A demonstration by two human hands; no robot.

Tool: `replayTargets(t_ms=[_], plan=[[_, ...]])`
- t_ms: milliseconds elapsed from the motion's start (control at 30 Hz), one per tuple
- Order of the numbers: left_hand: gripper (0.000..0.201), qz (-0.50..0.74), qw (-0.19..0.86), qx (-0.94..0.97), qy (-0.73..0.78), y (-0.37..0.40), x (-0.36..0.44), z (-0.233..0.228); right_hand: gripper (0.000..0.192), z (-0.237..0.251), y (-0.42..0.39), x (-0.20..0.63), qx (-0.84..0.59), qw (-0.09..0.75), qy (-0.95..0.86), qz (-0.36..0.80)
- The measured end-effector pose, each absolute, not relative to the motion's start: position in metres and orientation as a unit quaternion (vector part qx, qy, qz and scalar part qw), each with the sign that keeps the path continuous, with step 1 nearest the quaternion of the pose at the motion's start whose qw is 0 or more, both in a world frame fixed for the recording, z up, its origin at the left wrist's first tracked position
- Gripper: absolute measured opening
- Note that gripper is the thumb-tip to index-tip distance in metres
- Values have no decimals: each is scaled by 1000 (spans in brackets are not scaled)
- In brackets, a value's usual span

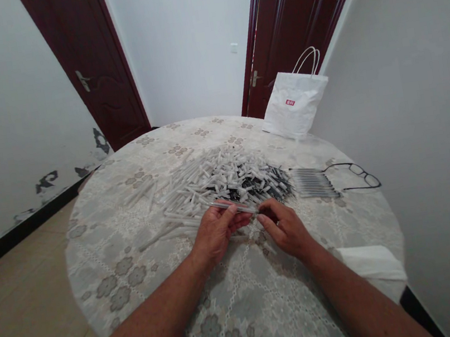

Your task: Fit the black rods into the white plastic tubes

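White walls and two dark doors back the round table [111, 287]. Just over its middle, my left hand [216, 233] pinches a thin, pale tube [235, 207], and my right hand [285, 228] closes on its other end. Behind lies the pile [210, 182], with glasses [356, 174] and a bag [294, 104] to the right.

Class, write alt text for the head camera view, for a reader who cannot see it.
Two bare hands, left hand and right hand, hold a thin clear tube between them over a round table, beside a heap of white tubes. Glasses and a white paper bag sit farther right.
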State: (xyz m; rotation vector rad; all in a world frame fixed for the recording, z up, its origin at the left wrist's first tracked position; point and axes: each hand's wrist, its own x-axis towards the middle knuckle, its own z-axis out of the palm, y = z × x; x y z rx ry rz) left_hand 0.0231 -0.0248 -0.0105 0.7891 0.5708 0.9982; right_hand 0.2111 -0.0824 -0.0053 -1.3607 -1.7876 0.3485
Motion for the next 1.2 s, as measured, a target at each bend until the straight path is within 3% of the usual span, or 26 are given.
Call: replayTargets(t_ms=[567,833,1000,1200], plan=[[31,449,761,379,275,-26,22,-10,32,-6,-83,212,-544,409,-716,156],[29,438,718,455,294,-23,17,-11,14,-6,-83,212,-530,444,-709,141],[27,444,600,563,355,-16,1,-3,28,-3,-85,227,-557,468,-673,135],[14,402,327,718,465,-2,-11,-3,28,-9,-75,248,-606,525,-589,96]])
